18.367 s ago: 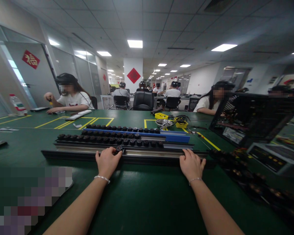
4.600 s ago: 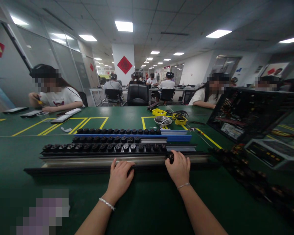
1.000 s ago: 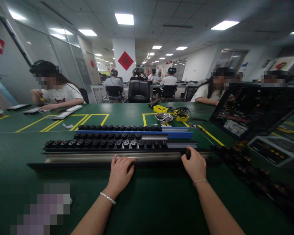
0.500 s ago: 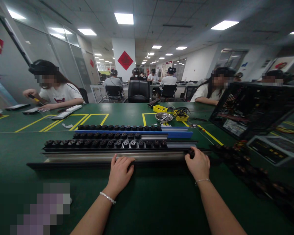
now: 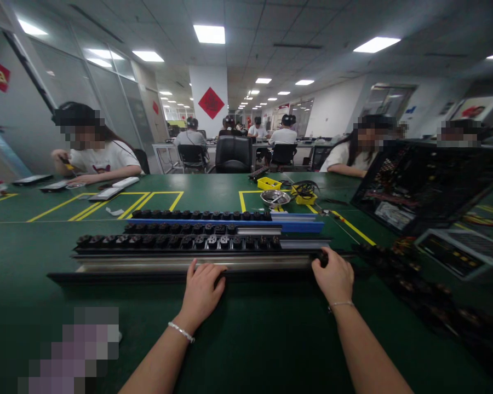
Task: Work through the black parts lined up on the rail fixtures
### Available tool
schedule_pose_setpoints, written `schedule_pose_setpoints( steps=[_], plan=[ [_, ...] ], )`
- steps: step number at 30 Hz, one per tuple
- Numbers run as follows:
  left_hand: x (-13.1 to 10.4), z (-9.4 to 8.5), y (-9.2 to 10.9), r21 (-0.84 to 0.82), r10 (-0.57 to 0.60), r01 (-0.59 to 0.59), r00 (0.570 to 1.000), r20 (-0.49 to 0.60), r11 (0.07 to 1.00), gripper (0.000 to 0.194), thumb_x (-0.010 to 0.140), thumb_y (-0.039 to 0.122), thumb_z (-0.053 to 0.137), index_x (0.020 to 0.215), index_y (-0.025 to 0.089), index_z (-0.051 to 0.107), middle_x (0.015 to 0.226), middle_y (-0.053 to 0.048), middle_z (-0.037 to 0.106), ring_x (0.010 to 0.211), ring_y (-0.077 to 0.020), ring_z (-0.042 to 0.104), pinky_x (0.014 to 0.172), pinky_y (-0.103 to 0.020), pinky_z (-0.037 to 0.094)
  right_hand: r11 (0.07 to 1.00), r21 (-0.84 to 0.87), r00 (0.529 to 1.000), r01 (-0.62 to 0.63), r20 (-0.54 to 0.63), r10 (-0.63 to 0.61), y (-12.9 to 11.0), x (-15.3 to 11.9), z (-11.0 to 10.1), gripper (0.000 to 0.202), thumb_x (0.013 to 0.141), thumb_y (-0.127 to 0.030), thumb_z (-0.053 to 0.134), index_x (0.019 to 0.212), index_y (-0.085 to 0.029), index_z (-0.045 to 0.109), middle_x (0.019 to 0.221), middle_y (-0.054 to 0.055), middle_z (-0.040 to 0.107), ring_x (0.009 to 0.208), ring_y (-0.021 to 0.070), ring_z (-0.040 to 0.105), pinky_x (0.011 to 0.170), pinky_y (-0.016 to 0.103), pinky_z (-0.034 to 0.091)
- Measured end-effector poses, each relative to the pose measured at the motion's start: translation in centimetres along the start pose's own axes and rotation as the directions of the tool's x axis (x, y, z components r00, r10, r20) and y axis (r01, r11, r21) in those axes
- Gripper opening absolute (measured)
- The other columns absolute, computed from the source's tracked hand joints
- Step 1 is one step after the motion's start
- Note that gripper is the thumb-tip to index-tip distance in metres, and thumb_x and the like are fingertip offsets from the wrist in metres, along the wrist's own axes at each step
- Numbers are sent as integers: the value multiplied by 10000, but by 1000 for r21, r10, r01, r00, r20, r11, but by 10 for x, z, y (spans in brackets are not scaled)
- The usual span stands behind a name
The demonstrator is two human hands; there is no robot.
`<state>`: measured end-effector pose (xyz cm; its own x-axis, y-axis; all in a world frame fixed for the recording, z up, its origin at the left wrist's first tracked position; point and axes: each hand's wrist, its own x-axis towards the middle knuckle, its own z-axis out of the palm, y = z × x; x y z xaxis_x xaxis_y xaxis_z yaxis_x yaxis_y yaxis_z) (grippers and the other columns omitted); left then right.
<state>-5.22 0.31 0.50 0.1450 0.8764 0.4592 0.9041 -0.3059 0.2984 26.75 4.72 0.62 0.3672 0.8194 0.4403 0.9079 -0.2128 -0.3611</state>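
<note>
The right hand (image 5: pixel 334 276) pinches a black module (image 5: pixel 324 258) between thumb and fingers, right along the rail (image 5: pixel 148 264). The left hand (image 5: pixel 202 287) rests mid-rail, spread.

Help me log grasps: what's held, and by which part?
The right hand pinches a black socket module, exact part hidden; the left hand rests on the metal rail.

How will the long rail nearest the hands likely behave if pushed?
Probably stiff: the long rail looks straight along its length. Its shiny channel may be slippery. Lying low on the table, it would likelier slide than tip.
</note>
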Motion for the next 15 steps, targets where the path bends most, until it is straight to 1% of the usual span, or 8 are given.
schedule_pose_setpoints(
  steps=[5,15],
  plan=[
    [0,-1,0,0,4,-4,1000,-1,1000,192,816,245,495,956,295,616,919,24,678,943,-188,581,1075,-496,163,1000,-8,1000,0,19,0,-1,1,-1,406,772,-288,412,1130,-151,544,1119,112,606,1070,256,514,979,429,301],
    [0,0,0,-8,3,-3,1000,1,1000,187,821,242,490,954,288,613,916,24,675,941,-183,577,1076,-498,156,1000,4,1000,-23,13,23,1,0,1,415,774,-301,405,1143,-162,534,1131,110,596,1098,259,496,1010,463,265]
  ],
)
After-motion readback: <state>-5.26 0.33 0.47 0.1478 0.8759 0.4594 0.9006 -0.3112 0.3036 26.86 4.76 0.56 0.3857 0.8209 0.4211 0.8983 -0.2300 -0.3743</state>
